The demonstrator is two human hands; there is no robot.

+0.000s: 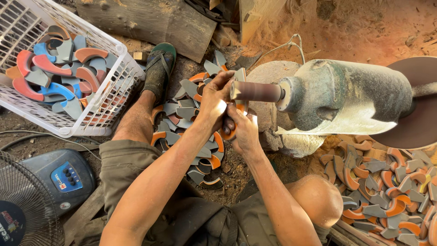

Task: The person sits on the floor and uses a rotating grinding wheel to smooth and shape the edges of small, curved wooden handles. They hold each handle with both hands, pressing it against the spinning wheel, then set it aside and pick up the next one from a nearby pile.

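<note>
Both my hands are clenched around one curved orange-and-grey piece (234,119): my left hand (214,98) grips its upper part, my right hand (243,132) its lower end. The piece sits between my palms, pressed against the sanding drum (256,91).

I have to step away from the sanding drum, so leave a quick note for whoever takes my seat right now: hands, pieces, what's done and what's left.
Left hand: gripping the curved orange and grey piece, pressing it against the sanding drum.
Right hand: holding the same piece from below.
Pieces: one heap on the ground between the legs, a second heap by the right knee, more in the white basket at left.
Done: cannot tell which heaps are finished.
Left: the piece in hand is at the drum; its edge is hidden by the fingers.
</note>
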